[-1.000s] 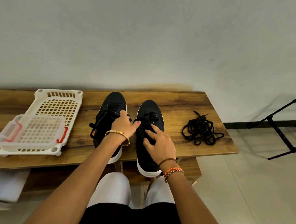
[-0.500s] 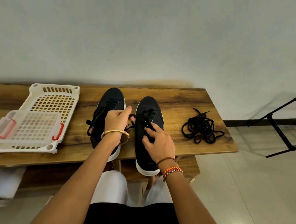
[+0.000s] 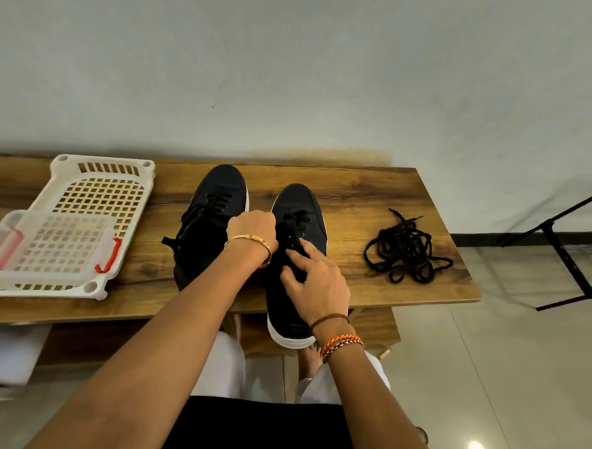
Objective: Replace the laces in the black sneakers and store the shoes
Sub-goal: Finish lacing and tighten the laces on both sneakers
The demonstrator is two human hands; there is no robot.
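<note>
Spanning the lower half of the view, the worktop (image 3: 374, 201) carries everything. At nine o'clock lies the white basket (image 3: 83, 192), holding a smaller clear box (image 3: 46, 249) with red clips. At the centre two sneakers stand side by side, toes toward twelve: the left sneaker (image 3: 217, 192) with its lace in, and the right sneaker (image 3: 299, 204), whose heel overhangs the near edge at six o'clock. At three o'clock, well apart from the shoes, sits a tangled black lace pile (image 3: 406, 250).

The right hand (image 3: 318, 287) rests on the right sneaker's tongue, fingers relaxed and spread, steadying it. The left hand (image 3: 253, 227) is clenched around the lace (image 3: 292, 229) at the upper eyelets, drawing it toward nine o'clock.

Judging from this, unlacing of the right sneaker is under way. A hard tug could drag the shoe, already partly off the edge, down to the floor if the steadying hand lifts. Snagging could happen too: black lace against black fabric hides which crossing is being pulled. Whether the pile is old or new lace cannot be told, so mixing them up is a risk.
</note>
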